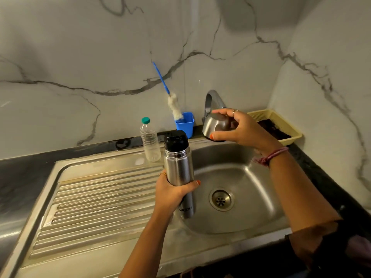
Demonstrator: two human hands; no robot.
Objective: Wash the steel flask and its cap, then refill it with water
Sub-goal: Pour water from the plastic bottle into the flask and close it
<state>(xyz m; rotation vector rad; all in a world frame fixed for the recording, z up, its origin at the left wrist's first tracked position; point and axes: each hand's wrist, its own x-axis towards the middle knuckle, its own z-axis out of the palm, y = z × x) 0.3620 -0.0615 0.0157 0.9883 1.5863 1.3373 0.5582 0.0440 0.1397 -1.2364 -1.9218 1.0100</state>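
Note:
My left hand (174,192) grips the steel flask (178,167) round its lower middle and holds it upright over the left edge of the sink basin (251,177). A black stopper (175,140) sits in the flask's mouth. The steel cap (214,125) is off the flask, held by my right hand (241,127) between thumb and fingers. It hangs above the back of the basin, just in front of the tap (210,99). No water runs from the tap.
A ribbed steel drainboard (100,199) lies left of the basin. A clear plastic bottle (150,140) with a green lid stands at its back edge. A bottle brush (174,106) leans in a blue cup (185,124). A yellow tray (281,121) sits back right. The drain (221,199) is open.

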